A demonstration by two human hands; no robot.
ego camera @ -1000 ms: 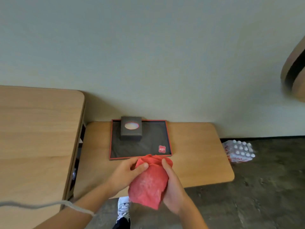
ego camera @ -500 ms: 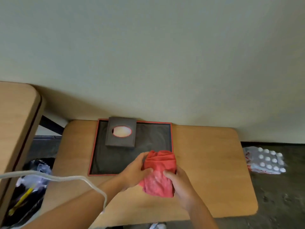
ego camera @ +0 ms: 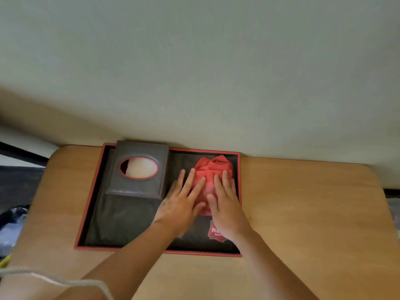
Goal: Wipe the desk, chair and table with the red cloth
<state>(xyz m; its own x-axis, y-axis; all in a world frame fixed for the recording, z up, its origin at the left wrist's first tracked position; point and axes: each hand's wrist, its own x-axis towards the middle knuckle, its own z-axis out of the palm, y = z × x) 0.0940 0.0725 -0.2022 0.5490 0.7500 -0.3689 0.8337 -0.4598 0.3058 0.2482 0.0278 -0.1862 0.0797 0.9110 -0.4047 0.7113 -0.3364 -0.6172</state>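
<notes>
The red cloth lies bunched in the back right part of a black tray with a red rim. That tray sits on the low wooden table against the wall. My left hand lies flat with spread fingers, its fingertips on the cloth's left side. My right hand presses flat on the cloth's right half, fingers together and extended. Neither hand grips the cloth; both press it down onto the tray.
A dark tissue box with a red-edged oval opening stands in the tray's back left. A red label marks the tray's front right. Dark clutter lies left of the table. A white cord crosses my left forearm.
Both hands carried the cloth forward from the table's front over the tray and pressed it flat in the back right. The view moved closer over the table.
</notes>
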